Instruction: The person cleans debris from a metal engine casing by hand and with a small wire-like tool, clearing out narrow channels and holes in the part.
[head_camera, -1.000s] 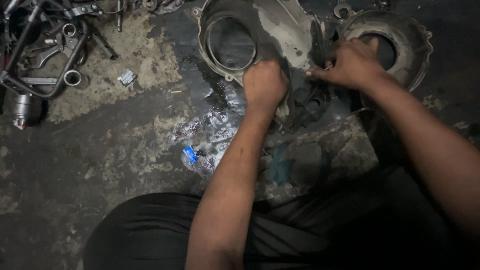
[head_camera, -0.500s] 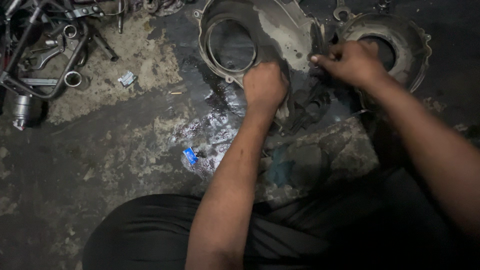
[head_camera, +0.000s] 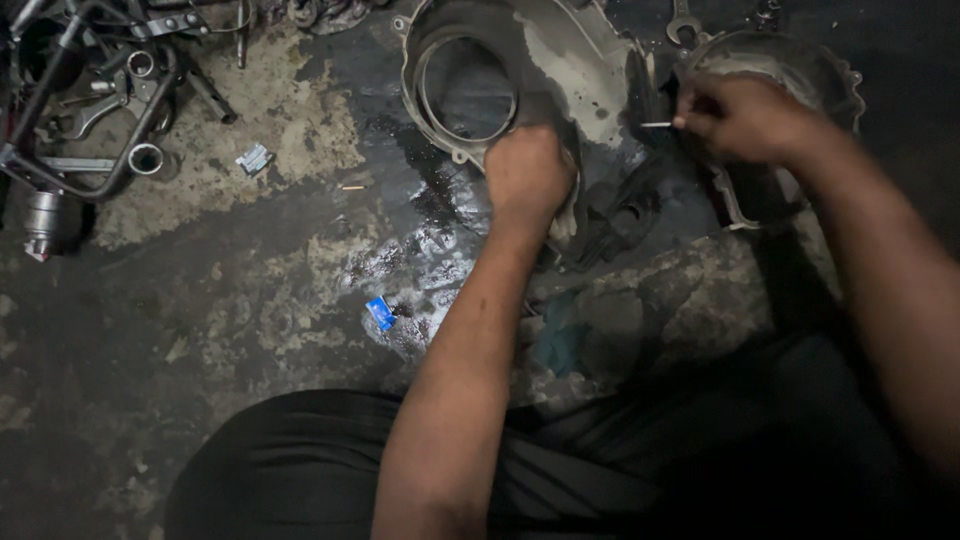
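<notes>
at the upper left of the frame a heap of sockets and wrenches (head_camera: 100, 110) lies on the stained concrete floor (head_camera: 200, 330), with a small blue scrap (head_camera: 380, 312) lower down, near the wet, oily patch at centre. just right of that, at top centre, sits the grey metal engine cover (head_camera: 530, 80) with its big round opening, lying flat on the floor. the left hand (head_camera: 528, 178) rests on the cover's lower edge, its fingers curled down and pressed together over what looks like a pale rag; the pictures do not show clearly whether they grip the rag or only press on it. this hand sits in the same spot as half a second ago, so it seems to be steadying the cover. the change is further right: the right hand (head_camera: 745, 118), which a second ago lay low against the cover's right edge, has lifted and drawn away to the upper right, over a second round toothed housing (head_camera: 800, 70). its fingers are pinched tight on a thin, pale, stick-like piece (head_camera: 655, 125) that points left toward the cover and is now apart from it. what the piece is cannot be told at this size. judged from this, the thin piece has just come clear of the cover's edge while the cover itself has not shifted. dark trousers fill the bottom of the frame.
</notes>
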